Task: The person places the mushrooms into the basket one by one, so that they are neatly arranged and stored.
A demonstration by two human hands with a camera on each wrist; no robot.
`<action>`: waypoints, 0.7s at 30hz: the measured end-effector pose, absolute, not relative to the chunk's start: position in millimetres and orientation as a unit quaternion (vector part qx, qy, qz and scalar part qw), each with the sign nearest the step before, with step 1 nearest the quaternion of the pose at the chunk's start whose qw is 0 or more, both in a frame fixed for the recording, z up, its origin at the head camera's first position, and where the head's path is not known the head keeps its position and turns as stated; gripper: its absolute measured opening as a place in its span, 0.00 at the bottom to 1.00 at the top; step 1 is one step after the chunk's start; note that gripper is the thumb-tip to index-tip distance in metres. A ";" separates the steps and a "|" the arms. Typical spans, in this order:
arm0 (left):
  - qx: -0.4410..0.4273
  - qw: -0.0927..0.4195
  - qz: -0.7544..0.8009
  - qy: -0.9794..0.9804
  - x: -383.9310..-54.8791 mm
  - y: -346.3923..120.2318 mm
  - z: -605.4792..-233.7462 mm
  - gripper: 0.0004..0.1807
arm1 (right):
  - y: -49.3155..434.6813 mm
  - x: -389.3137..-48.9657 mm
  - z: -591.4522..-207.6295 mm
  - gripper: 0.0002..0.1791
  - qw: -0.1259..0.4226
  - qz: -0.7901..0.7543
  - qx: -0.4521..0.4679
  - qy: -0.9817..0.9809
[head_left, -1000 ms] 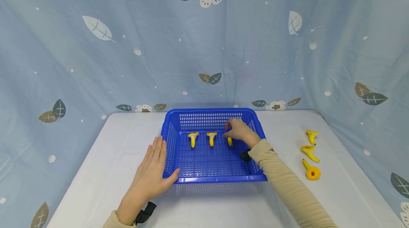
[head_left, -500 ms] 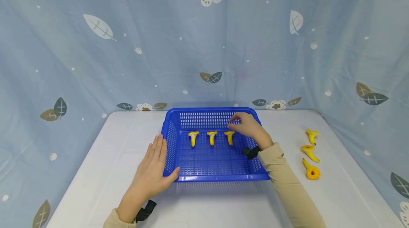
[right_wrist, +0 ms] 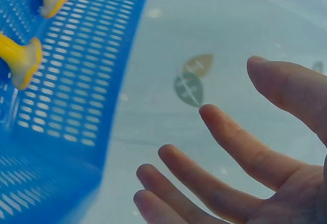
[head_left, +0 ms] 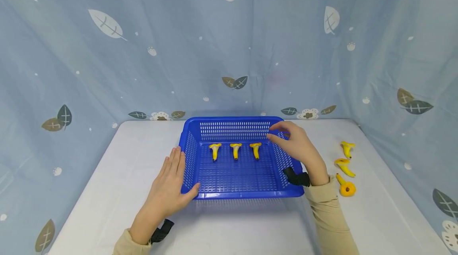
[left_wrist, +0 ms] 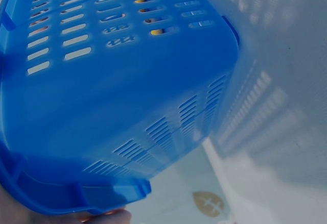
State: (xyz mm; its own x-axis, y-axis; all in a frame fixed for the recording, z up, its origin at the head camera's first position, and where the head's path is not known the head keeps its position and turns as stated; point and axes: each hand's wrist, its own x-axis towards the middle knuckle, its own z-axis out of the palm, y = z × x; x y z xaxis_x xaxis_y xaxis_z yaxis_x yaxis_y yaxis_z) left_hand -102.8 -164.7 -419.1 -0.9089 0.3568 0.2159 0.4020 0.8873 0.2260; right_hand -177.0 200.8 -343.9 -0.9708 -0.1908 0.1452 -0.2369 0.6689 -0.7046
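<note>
Three yellow mushrooms with flared caps lie in a row on the floor of a blue plastic basket (head_left: 236, 194): a left mushroom (head_left: 215, 151), a middle mushroom (head_left: 235, 151) and a right mushroom (head_left: 255, 150). Their caps face the back wall. My left hand (head_left: 167, 189) rests flat against the basket's left rim, fingers straight and thumb at the front corner. Over the basket's right rim hovers my right hand (head_left: 295, 141), holding nothing. In the right wrist view its fingers (right_wrist: 245, 142) are spread and apart from the basket.
On the white table (head_left: 250, 227), right of the basket, lie three more yellow mushrooms: a far one (head_left: 347, 149), a middle one (head_left: 345, 167) and a near one (head_left: 346, 187). A blue patterned curtain (head_left: 179, 48) hangs behind the table.
My right hand has let go of the right mushroom, leaving it in the basket, and has moved up and rightward to the right rim. The left hand stays at the left rim.
</note>
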 end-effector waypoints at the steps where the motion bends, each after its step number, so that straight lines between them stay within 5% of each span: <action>1: -0.196 0.083 -0.134 -0.968 -103.1 -165.0 -419.2 0.54 | 203.7 -173.4 -342.1 0.19 0.036 0.396 0.114 -0.910; 21: -0.200 0.096 -0.136 -0.966 -103.9 -165.3 -422.9 0.54 | 269.7 -145.7 -340.8 0.12 0.277 0.462 0.088 -0.838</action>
